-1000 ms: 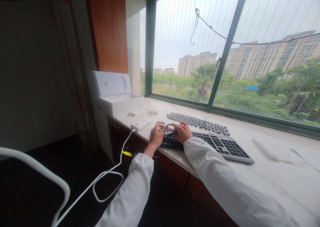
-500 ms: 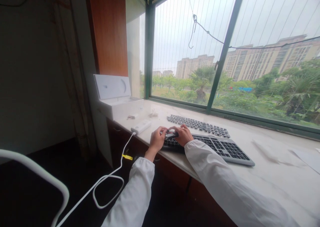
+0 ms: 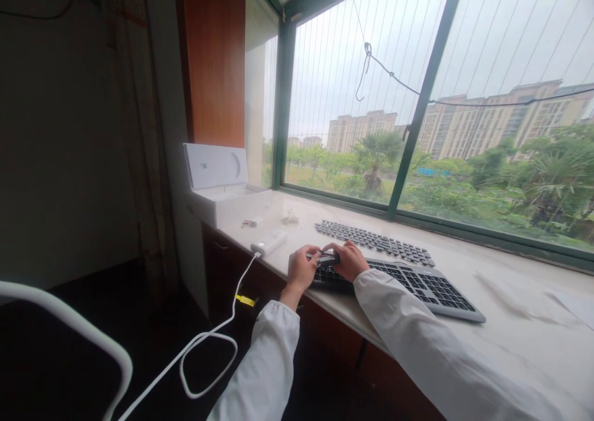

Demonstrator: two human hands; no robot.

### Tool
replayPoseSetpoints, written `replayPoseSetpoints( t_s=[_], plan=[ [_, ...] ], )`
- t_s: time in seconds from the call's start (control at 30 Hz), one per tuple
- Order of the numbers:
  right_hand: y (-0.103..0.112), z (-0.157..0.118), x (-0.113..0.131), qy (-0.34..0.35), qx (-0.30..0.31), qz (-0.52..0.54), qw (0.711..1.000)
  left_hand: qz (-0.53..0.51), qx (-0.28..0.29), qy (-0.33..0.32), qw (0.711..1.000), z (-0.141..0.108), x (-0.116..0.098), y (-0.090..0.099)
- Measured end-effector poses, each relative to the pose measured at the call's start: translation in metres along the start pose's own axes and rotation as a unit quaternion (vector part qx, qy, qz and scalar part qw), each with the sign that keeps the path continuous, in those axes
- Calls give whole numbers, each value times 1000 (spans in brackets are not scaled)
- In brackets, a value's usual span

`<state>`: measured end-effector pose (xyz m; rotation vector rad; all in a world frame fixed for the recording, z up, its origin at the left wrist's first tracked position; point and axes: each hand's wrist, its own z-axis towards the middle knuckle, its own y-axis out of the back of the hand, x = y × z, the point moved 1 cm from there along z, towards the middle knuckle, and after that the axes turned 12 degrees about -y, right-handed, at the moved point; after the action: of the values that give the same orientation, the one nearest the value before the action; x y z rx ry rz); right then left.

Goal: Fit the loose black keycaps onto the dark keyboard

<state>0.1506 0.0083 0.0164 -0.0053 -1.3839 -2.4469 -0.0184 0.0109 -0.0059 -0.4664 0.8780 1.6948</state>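
Open white box (image 3: 229, 205), white cable (image 3: 234, 306) with yellow tag (image 3: 245, 300), green-framed window (image 3: 415, 130), palm (image 3: 375, 151) outside

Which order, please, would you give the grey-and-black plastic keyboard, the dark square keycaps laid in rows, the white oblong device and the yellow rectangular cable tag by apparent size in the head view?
1. Keyboard, though the right hand partly hides it
2. Keycaps, taken together
3. White device
4. Yellow tag

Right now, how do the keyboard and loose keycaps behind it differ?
The keyboard is one grey-edged body; the keycaps are separate pieces in rows. The keycaps lie nearer the window than the keyboard does. Both are dark and rest on the countertop.
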Motion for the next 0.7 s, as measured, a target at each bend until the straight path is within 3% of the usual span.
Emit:
replayPoseSetpoints(
  t_s=[0.23,0.4,0.53,0.7],
  plan=[
    [3,1,1,-6,21,-22,1000,-7,12,-4,1000,-1,3,0],
    [10,5,-6,11,22,-54,998,-3,-22,-9,1000,0,6,-1],
    [27,26,-30,-48,10,-67,997,12,-38,3,999,-1,7,-2],
    [46,71,-74,-133,23,-98,986,14,-37,12,999,-1,7,-2]
  ],
)
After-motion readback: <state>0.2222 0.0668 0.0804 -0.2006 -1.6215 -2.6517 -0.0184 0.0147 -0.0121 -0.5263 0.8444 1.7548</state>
